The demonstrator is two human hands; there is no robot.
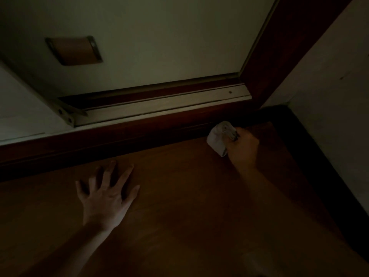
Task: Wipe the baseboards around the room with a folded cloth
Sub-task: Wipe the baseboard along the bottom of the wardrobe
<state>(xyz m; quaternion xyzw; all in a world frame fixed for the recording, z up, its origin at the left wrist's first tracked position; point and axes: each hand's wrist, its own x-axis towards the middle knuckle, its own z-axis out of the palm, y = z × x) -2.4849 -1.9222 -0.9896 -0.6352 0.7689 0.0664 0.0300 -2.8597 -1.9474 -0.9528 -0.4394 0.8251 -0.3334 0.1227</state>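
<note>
A pale blurred shape (257, 264) sits closest to the lens at the bottom edge, cut off by the frame and too smeared to identify. The wooden floor (189, 206) takes up the lower half of the view, and the dim light turns its grain into a brown haze. Above it stands a pale door panel (159, 37), its top out of frame. To the right is a light wall (329, 86), partly cropped by the right edge. A dark door post (279, 47) rises between them, slanting in the wide-angle view. The dark baseboard (119, 140) runs from the left edge to the corner, so deep in shadow there that its meeting with the side baseboard (311, 156) under the wall is hard to make out. A pale track (169, 105) lies just above the baseboard, below the door. The left hand (105, 198) lies on the floor near the baseboard, palm down with its fingers spread wide; its forearm runs off the bottom edge. The right hand (242, 148) reaches toward the corner, fingers curled around a bunched white cloth (218, 136). Its fingertips are mostly buried in the fabric. The cloth sits at the foot of the baseboard near the corner, apparently touching it, though the shadow hides the exact contact. A recessed brown handle (73, 49) is set in the door, its outline blurred.
</note>
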